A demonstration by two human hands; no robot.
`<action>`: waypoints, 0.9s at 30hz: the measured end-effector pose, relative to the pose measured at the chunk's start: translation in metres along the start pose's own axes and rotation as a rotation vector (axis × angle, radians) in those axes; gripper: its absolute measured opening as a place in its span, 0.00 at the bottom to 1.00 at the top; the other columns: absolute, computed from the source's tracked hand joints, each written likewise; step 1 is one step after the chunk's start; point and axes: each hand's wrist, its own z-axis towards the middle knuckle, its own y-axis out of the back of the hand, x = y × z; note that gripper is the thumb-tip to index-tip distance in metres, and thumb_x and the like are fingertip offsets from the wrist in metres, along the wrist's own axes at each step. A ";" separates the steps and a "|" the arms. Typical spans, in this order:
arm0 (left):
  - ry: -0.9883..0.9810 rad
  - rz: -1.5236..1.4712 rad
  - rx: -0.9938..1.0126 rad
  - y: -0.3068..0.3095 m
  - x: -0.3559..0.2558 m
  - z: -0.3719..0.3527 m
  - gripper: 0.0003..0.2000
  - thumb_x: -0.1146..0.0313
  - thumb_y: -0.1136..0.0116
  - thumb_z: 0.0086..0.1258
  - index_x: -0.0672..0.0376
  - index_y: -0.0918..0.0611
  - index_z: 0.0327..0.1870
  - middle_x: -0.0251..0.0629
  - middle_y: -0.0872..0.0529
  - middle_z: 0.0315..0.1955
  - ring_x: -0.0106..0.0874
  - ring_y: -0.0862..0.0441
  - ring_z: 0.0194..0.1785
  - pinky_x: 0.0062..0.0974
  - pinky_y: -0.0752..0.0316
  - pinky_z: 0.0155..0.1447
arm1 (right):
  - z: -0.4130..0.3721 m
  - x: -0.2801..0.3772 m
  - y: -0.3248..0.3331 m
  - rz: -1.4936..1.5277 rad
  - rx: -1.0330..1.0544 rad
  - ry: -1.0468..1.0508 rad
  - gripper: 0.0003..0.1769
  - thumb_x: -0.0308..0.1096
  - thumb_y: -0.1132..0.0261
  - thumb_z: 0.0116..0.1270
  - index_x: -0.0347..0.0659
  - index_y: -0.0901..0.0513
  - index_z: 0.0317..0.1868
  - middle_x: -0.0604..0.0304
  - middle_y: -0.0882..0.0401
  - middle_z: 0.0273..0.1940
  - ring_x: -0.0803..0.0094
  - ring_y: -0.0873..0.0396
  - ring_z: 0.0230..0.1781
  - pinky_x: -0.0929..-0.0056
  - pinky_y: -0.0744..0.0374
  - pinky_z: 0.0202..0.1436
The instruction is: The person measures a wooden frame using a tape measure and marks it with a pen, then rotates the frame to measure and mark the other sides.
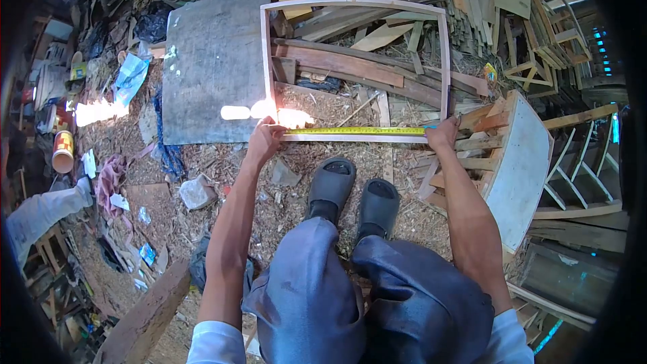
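Note:
A pale wooden frame (266, 61) lies flat on the sawdust-covered ground in front of my feet. A yellow tape measure (357, 131) is stretched along the frame's near rail. My left hand (264, 136) pins the tape's end at the near left corner. My right hand (441, 133) grips the tape at the near right corner; the tape's case is hidden in that hand. I am crouched, with my knees and grey sandals (331, 182) just behind the rail.
A grey board (209, 61) lies left of the frame. Planks and offcuts (377, 54) are heaped behind it. A curved wooden piece (519, 162) and chair frames (579, 155) stand at right. Rags, bags and a cup (62, 151) litter the left.

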 end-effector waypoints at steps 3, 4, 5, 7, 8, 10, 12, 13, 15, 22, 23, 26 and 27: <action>-0.024 0.122 -0.019 0.003 0.004 -0.002 0.07 0.70 0.43 0.56 0.53 0.14 0.33 0.40 0.21 0.33 0.38 0.23 0.41 0.34 0.27 0.45 | -0.006 0.001 -0.004 -0.020 -0.012 0.048 0.37 0.31 0.30 0.46 0.28 0.40 0.53 0.36 0.32 0.51 0.47 0.31 0.54 0.62 0.30 0.59; -0.047 0.206 -0.041 0.002 0.010 -0.003 0.07 0.69 0.44 0.57 0.53 0.14 0.34 0.40 0.20 0.35 0.38 0.23 0.42 0.34 0.27 0.45 | -0.006 0.000 -0.006 -0.027 -0.014 0.042 0.37 0.31 0.30 0.46 0.28 0.40 0.53 0.36 0.32 0.51 0.47 0.31 0.54 0.62 0.30 0.59; -0.005 0.253 -0.003 0.001 0.016 0.000 0.07 0.66 0.43 0.56 0.51 0.14 0.34 0.40 0.19 0.38 0.38 0.22 0.43 0.34 0.26 0.46 | -0.004 -0.001 -0.007 -0.015 0.003 0.030 0.37 0.31 0.30 0.46 0.27 0.40 0.53 0.36 0.33 0.52 0.47 0.32 0.54 0.62 0.30 0.59; 0.041 0.240 0.046 0.004 0.010 0.002 0.07 0.66 0.42 0.56 0.50 0.14 0.34 0.41 0.19 0.39 0.38 0.23 0.44 0.33 0.26 0.46 | -0.003 -0.002 0.000 0.019 0.036 0.004 0.38 0.30 0.30 0.46 0.27 0.41 0.54 0.37 0.34 0.53 0.48 0.33 0.56 0.63 0.31 0.60; 0.092 0.245 0.086 0.008 0.005 0.003 0.07 0.65 0.42 0.56 0.50 0.14 0.33 0.41 0.19 0.40 0.38 0.23 0.45 0.33 0.26 0.47 | -0.003 -0.001 0.001 0.009 0.028 -0.009 0.38 0.30 0.30 0.46 0.27 0.41 0.54 0.37 0.34 0.53 0.48 0.33 0.56 0.63 0.31 0.60; 0.054 0.259 0.058 0.008 0.004 0.002 0.07 0.65 0.42 0.56 0.49 0.14 0.34 0.41 0.19 0.39 0.38 0.23 0.45 0.33 0.26 0.47 | -0.006 0.002 0.002 0.017 0.030 -0.023 0.38 0.29 0.30 0.46 0.27 0.41 0.55 0.37 0.35 0.54 0.49 0.33 0.56 0.63 0.30 0.59; 0.021 0.276 0.024 0.008 0.004 0.000 0.07 0.65 0.41 0.56 0.49 0.14 0.34 0.41 0.19 0.39 0.39 0.23 0.46 0.33 0.26 0.47 | -0.009 0.004 0.005 0.008 0.020 -0.015 0.37 0.28 0.31 0.48 0.27 0.42 0.55 0.37 0.35 0.54 0.49 0.33 0.56 0.64 0.30 0.59; -0.009 0.271 0.028 0.009 0.004 0.000 0.07 0.66 0.40 0.56 0.51 0.15 0.34 0.41 0.20 0.39 0.38 0.24 0.45 0.34 0.27 0.47 | -0.009 0.005 0.005 -0.002 0.027 -0.028 0.36 0.28 0.32 0.48 0.27 0.42 0.55 0.37 0.35 0.54 0.49 0.33 0.56 0.64 0.30 0.59; -0.054 0.249 0.039 0.012 0.006 -0.002 0.07 0.67 0.40 0.57 0.54 0.16 0.35 0.41 0.22 0.38 0.38 0.25 0.45 0.34 0.28 0.47 | -0.009 0.008 0.008 -0.012 0.028 -0.043 0.34 0.27 0.34 0.49 0.27 0.41 0.55 0.38 0.33 0.52 0.49 0.31 0.55 0.64 0.30 0.59; -0.108 0.243 0.167 0.025 0.007 0.005 0.08 0.67 0.41 0.59 0.54 0.15 0.37 0.41 0.21 0.42 0.39 0.24 0.47 0.33 0.28 0.49 | -0.003 0.010 0.015 0.004 0.092 -0.079 0.35 0.30 0.33 0.48 0.26 0.40 0.55 0.37 0.31 0.53 0.49 0.30 0.56 0.65 0.31 0.60; -0.068 0.278 0.193 0.027 0.005 0.006 0.08 0.67 0.42 0.59 0.53 0.15 0.38 0.40 0.20 0.42 0.39 0.24 0.47 0.34 0.27 0.49 | 0.000 0.010 0.016 -0.039 0.091 -0.074 0.36 0.30 0.33 0.48 0.25 0.41 0.55 0.37 0.31 0.53 0.49 0.31 0.56 0.64 0.31 0.60; -0.025 0.316 0.206 0.023 0.005 0.005 0.08 0.66 0.43 0.60 0.52 0.15 0.38 0.36 0.20 0.42 0.38 0.24 0.46 0.34 0.27 0.48 | 0.019 0.010 0.012 -0.125 0.083 -0.080 0.39 0.32 0.33 0.48 0.24 0.42 0.56 0.38 0.30 0.54 0.49 0.30 0.56 0.63 0.31 0.60; -0.026 0.333 0.212 0.026 0.000 0.005 0.08 0.66 0.43 0.60 0.52 0.15 0.38 0.36 0.20 0.41 0.38 0.24 0.46 0.34 0.27 0.48 | 0.023 0.013 0.019 -0.144 0.102 -0.064 0.40 0.33 0.33 0.48 0.23 0.43 0.57 0.38 0.30 0.54 0.49 0.30 0.56 0.63 0.31 0.60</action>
